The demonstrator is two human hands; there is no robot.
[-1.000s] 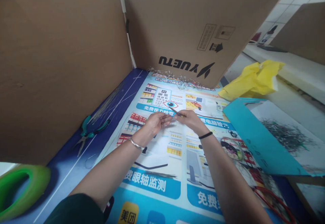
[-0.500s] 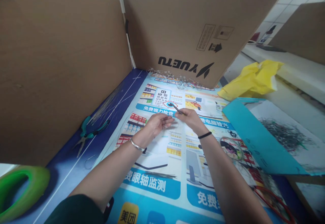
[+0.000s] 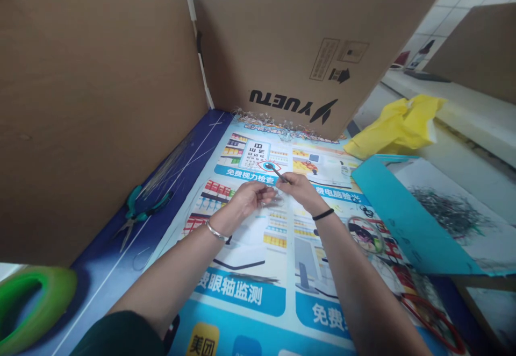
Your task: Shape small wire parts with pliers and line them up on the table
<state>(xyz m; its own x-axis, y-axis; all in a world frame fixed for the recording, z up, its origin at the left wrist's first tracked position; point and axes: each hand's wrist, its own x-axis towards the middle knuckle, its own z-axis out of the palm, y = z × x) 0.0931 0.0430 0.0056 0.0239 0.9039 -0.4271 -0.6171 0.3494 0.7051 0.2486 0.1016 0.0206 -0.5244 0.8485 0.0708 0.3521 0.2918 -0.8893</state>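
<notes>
Over the printed sheet (image 3: 278, 313), my right hand (image 3: 300, 192) grips a slim dark tool (image 3: 276, 171) whose tip points up and left, away from me; its exact kind is too small to tell. Close by on the left, my left hand (image 3: 253, 197) is half turned palm up with its fingers curled together. Something thin and clear or silvery seems to show at its fingertips, too fine to make out. The two hands nearly meet at the fingertips.
Cardboard walls (image 3: 314, 33) rise at the back and left. Small wire pieces (image 3: 278, 125) lie along the back. Teal-handled pliers (image 3: 137, 213) and a green tape roll (image 3: 56, 302) are left. At right lie a blue box (image 3: 395, 213) with wire bits, yellow plastic (image 3: 397, 125) and red-handled scissors (image 3: 433, 315).
The fingers of my left hand have curled in a little more. My right hand keeps its hold on the slim dark tool, and the view has shifted slightly.
</notes>
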